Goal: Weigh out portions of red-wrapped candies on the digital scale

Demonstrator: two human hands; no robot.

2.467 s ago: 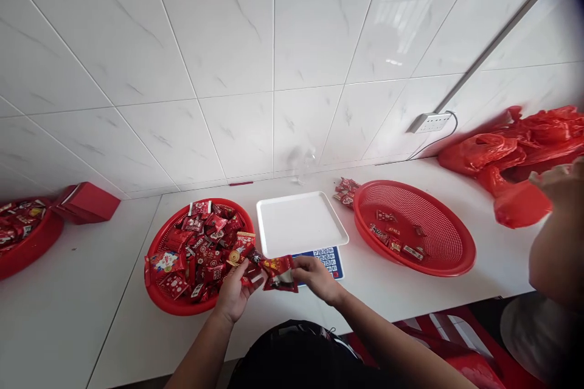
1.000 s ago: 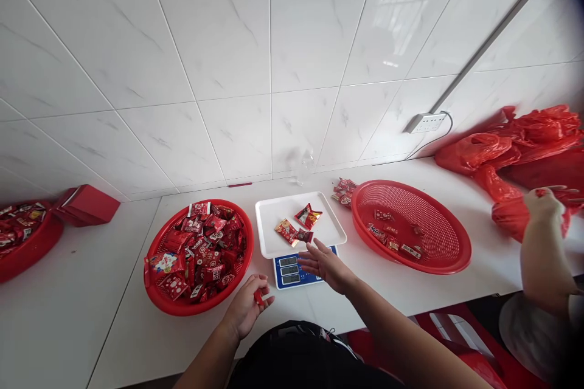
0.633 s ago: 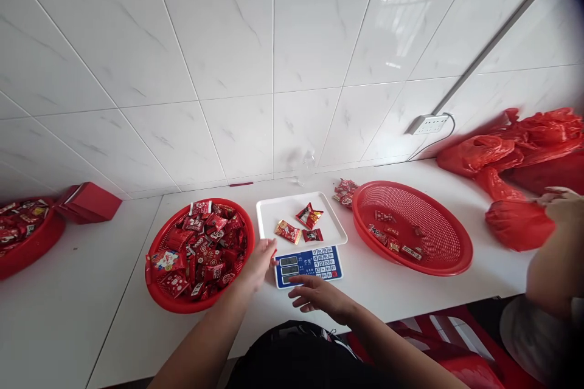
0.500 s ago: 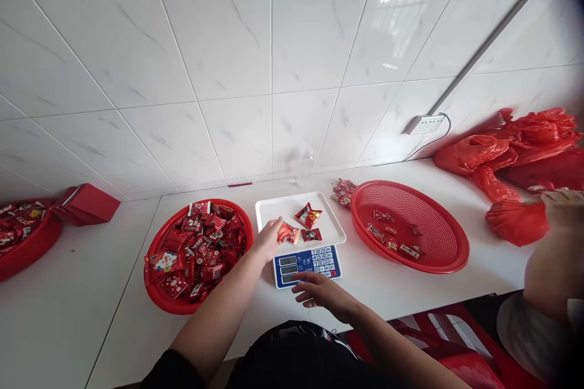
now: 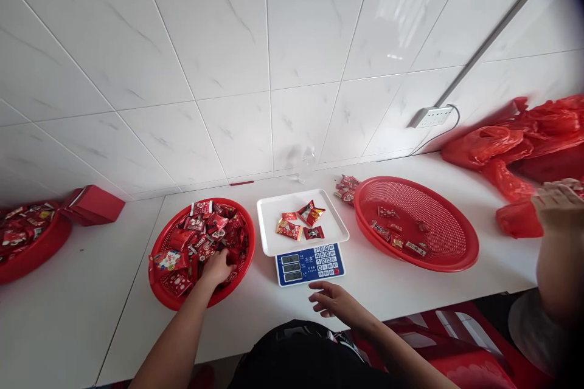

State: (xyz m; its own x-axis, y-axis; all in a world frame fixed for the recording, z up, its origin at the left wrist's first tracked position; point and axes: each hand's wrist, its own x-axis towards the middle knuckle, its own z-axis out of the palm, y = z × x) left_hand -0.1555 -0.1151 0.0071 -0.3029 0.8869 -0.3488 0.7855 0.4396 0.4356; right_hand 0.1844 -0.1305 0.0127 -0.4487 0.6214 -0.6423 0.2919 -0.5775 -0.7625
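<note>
My left hand (image 5: 218, 267) reaches down among the red candy packets (image 5: 196, 237) heaped in the left red basket (image 5: 157, 289). Its fingers are curled and partly hidden, so what they grip does not show. Several small red packets (image 5: 289, 229) lie apart on the white tray (image 5: 269, 243) of a digital scale with a blue keypad (image 5: 310, 264). Just in front of the scale, my right hand (image 5: 331, 301) hovers with fingers spread and nothing in it.
On the right stands a larger red basket (image 5: 456, 237) with a few packets inside, and more packets (image 5: 347, 187) lie behind it. A co-worker's hand (image 5: 559, 203) is near red plastic bags (image 5: 493, 146). At far left are another basket (image 5: 45, 255) and a red box (image 5: 93, 203).
My left hand has left a packet on the scale's tray and moved left and down into the left basket. My right hand has shifted slightly right. The co-worker's hand has risen off the red bag.
</note>
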